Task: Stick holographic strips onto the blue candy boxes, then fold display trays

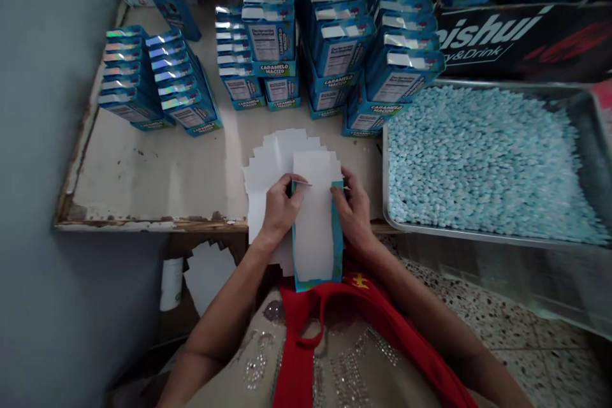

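Observation:
Both hands hold a flat, unfolded carton blank (314,229), white inside with blue edges, at the table's front edge. My left hand (278,209) pinches its upper left edge with fingers closed. On the blank's upper right edge my right hand (352,209) grips in the same way. Under the blank lies a fanned pile of white carton blanks (275,159) on the worn table (157,172).
Stacks of finished blue "Caramelo Macizo" boxes (329,32) fill the back of the table, with two lower stacks (157,80) at the left. A metal tray (590,140) of small light-blue candies (482,159) sits at right. More white blanks (208,271) lie below the table.

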Demonstrator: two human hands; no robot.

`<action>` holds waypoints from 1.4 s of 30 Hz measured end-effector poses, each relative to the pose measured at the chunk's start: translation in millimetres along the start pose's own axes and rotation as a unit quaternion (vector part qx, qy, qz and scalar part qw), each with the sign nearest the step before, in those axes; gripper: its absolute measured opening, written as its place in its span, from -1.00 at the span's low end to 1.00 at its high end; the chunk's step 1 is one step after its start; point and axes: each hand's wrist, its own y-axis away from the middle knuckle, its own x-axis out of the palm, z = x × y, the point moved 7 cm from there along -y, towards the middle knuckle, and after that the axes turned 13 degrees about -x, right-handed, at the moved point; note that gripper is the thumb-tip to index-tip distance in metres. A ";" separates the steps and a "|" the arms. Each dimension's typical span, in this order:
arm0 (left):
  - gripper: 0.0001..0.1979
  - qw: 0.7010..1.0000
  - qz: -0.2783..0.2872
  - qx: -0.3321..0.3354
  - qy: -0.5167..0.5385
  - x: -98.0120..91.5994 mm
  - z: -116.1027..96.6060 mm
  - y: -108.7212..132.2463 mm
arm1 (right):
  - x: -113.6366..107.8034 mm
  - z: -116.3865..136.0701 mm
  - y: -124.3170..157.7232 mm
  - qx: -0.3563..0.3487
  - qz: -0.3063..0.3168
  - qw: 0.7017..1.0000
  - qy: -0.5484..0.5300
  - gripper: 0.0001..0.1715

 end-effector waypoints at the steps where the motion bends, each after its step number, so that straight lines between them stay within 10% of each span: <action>1: -0.76 1.000 0.009 0.004 0.003 1.5 -1.0 0.6 | -3.8 4.3 -0.2 -0.015 -0.008 1.000 0.014 -0.49; 7: -0.74 0.992 -0.044 0.079 -0.085 4.2 -8.9 1.2 | -9.6 -16.1 -13.5 0.090 -0.019 0.993 -0.070 -0.75; 12: -0.60 0.990 0.018 0.134 -0.040 7.3 -5.2 -11.5 | 2.0 -35.7 -13.2 0.180 -0.052 0.950 -0.249 -0.55; 18: -0.43 0.980 0.093 0.108 -0.135 29.0 -1.6 -24.0 | -8.6 -25.7 -5.2 0.109 -0.110 0.983 -0.101 -0.53; 26: -0.46 0.955 0.074 0.096 -0.270 35.4 -16.9 -19.8 | -7.2 -45.7 -29.6 0.129 0.023 0.991 0.023 -0.55; 34: -0.46 0.966 0.063 0.097 -0.230 23.4 -9.6 -23.3 | 4.7 -0.4 -38.4 0.007 0.095 0.968 0.233 -0.59; 42: -0.73 0.970 -0.042 0.129 -0.201 21.3 -11.9 -19.7 | 6.7 -8.7 -35.2 -0.058 0.092 0.988 0.105 -0.57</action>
